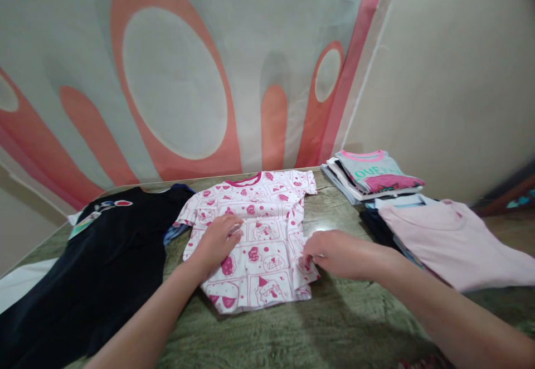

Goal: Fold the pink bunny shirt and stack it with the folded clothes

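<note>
A white T-shirt with a pink print and dark pink collar lies spread on the table, its neck toward the wall. My left hand rests on the left part of its body, palm down with the fingers extended. At the shirt's right side, my right hand pinches the fabric edge, and a bit of that side is lifted and folded over. Small creases run across the middle of the shirt.
Black clothing lies loosely to the left. On the right stand a stack of folded shirts topped by a grey one and another pile under a pale pink shirt. A patterned wall panel borders the wooden table behind.
</note>
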The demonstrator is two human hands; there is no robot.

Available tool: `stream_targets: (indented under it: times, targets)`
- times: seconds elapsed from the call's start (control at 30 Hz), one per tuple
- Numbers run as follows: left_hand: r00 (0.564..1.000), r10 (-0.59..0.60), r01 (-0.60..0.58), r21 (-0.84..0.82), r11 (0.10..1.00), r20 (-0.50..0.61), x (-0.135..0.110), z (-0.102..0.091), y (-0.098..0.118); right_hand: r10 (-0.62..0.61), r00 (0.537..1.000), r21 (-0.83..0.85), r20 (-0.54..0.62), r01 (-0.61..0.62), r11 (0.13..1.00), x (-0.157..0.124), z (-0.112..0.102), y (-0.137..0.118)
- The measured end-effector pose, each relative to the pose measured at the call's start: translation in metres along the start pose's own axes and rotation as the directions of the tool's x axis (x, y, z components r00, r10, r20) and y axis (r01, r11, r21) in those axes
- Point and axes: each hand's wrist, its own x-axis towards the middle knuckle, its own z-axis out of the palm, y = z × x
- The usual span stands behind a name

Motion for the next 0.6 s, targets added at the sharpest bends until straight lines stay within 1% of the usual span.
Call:
stream_targets:
  times: [0.07, 0.13, 0.17, 0.2, 0.27, 0.3, 0.33, 0.37, 0.4, 0.47, 0.53, 0.57, 0.6]
  targets:
    - [0.999, -0.017, 0.017, -0.003, 1.000, -0.032, 0.001, -0.001, -0.008, -0.054, 0.998, -0.006, -0.011, 0.054, 0.999, -0.016, 0.013, 0.000]
    - [0.999, -0.010, 0.009, -0.006, 1.000, -0.037, 0.002, 0.000, -0.012, -0.062, 0.998, -0.010, -0.019, 0.062, 0.998, -0.029, 0.021, 0.005]
    - [0.999, -0.009, 0.008, -0.007, 1.000, -0.042, 0.001, 0.001, -0.013, -0.021, 1.000, -0.029, 0.001, 0.021, 0.999, -0.035, 0.023, 0.008]
    - [0.999, -0.008, 0.007, -0.007, 1.000, -0.048, 0.001, 0.001, -0.014, 0.050, 0.998, -0.064, 0.029, -0.048, 0.997, -0.040, 0.024, 0.011]
    - [0.998, 0.000, 0.000, -0.005, 1.000, -0.059, 0.000, 0.003, -0.015, 0.230, 0.971, -0.168, 0.060, -0.217, 0.961, -0.047, 0.022, 0.017]
    - [0.998, 0.004, -0.004, -0.003, 1.000, -0.061, 0.000, 0.004, -0.015, 0.293, 0.955, -0.212, 0.040, -0.279, 0.937, -0.049, 0.021, 0.018]
    - [0.998, 0.007, -0.007, 0.000, 1.000, -0.061, -0.001, 0.004, -0.015, 0.316, 0.949, -0.238, -0.006, -0.308, 0.921, -0.050, 0.019, 0.018]
    - [0.998, 0.010, -0.010, 0.004, 1.000, -0.060, -0.001, 0.005, -0.014, 0.292, 0.954, -0.244, -0.074, -0.301, 0.922, -0.049, 0.018, 0.016]
    - [0.998, 0.012, -0.011, 0.008, 1.000, -0.060, -0.001, 0.005, -0.014, 0.231, 0.962, -0.233, -0.146, -0.260, 0.937, -0.047, 0.018, 0.012]
    - [0.998, 0.016, -0.015, 0.017, 1.000, -0.060, -0.001, 0.004, -0.011, 0.058, 0.962, -0.190, -0.265, -0.111, 0.975, -0.040, 0.023, 0.003]
    - [0.999, 0.011, -0.011, 0.003, 1.000, -0.049, 0.000, 0.001, -0.008, -0.081, 0.945, -0.155, -0.318, 0.033, 0.987, -0.031, 0.034, -0.004]
    - [0.999, -0.011, 0.010, -0.021, 1.000, -0.034, 0.000, -0.001, -0.007, -0.122, 0.939, -0.142, -0.321, 0.080, 0.987, -0.026, 0.041, -0.005]
    - [0.998, -0.059, 0.058, -0.050, 0.997, -0.033, 0.000, -0.004, -0.007, -0.144, 0.937, -0.129, -0.319, 0.107, 0.986, -0.023, 0.048, -0.005]
